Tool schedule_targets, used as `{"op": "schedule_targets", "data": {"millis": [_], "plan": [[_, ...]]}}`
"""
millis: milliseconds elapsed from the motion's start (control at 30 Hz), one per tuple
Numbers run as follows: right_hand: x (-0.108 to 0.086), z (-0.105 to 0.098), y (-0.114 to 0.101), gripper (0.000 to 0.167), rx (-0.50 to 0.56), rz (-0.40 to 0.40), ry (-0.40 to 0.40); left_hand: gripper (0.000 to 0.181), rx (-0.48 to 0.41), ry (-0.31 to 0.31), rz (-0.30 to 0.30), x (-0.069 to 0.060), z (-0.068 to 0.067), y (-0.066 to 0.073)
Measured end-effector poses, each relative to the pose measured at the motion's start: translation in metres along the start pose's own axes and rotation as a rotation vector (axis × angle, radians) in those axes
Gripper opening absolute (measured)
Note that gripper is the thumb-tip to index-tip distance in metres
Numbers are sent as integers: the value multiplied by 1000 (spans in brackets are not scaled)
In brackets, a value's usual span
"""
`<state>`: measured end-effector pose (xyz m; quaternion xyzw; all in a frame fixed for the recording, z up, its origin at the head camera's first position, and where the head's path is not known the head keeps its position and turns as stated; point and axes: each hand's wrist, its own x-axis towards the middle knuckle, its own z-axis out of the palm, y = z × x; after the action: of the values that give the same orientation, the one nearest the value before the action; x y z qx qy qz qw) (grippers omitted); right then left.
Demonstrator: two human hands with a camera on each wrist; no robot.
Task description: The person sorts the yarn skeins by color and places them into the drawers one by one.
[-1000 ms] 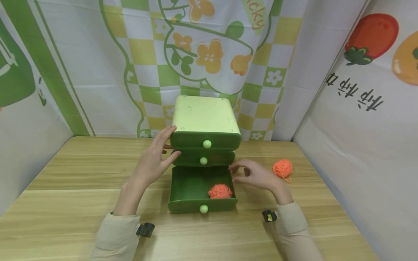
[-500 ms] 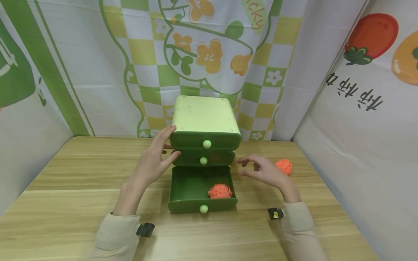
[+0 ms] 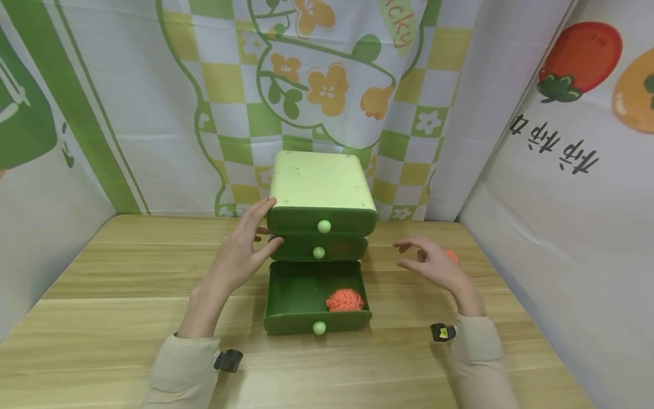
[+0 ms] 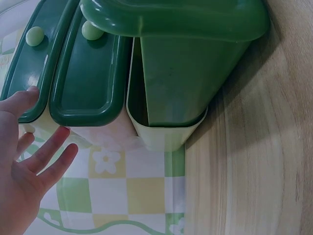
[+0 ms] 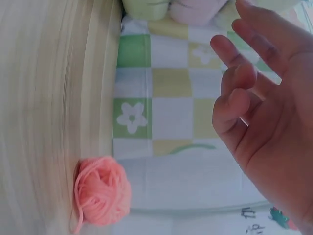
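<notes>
A small green chest of drawers (image 3: 321, 180) stands at the middle of the table, its bottom drawer (image 3: 291, 289) pulled out and the two upper ones closed. Inside that drawer, at the front right, lies an orange ball of yarn (image 3: 344, 300). My left hand (image 3: 240, 250) rests against the chest's left side, thumb by the middle drawer and fingers spread. To the right of the chest, my right hand (image 3: 434, 262) hovers with loosely bent fingers and holds nothing. Partly hidden behind it in the head view is a second ball of yarn (image 5: 102, 191), whole in the right wrist view.
The wooden table (image 3: 128, 341) carries the chest and the yarn. A checked, flower-printed curtain (image 3: 230, 102) hangs right behind the chest. Printed white sheets close off the left and right sides.
My right hand has moved right, away from the chest's right side, and now covers most of the loose ball of yarn in the head view. The left hand stays put.
</notes>
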<state>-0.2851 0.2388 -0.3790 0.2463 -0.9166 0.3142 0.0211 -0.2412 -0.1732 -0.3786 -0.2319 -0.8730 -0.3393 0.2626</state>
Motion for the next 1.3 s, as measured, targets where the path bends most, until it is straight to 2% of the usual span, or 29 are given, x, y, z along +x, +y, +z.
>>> {"op": "schedule_targets", "data": {"millis": [133, 367, 700, 1067, 1300], "plan": [[-3, -5, 11, 43, -6, 48, 35, 81, -2, 0, 3, 0, 1, 0], [-6, -12, 30, 45, 46, 114, 65, 81, -3, 2, -1, 0, 1, 0], [-19, -20, 53, 55, 18, 217, 96, 81, -2, 5, 7, 1, 0, 1], [-26, -19, 78, 57, -28, 188, 97, 81, -12, 2, 3, 0, -1, 2], [-30, -17, 89, 59, -43, 219, 78, 81, -12, -6, -6, 0, -1, 2]]}}
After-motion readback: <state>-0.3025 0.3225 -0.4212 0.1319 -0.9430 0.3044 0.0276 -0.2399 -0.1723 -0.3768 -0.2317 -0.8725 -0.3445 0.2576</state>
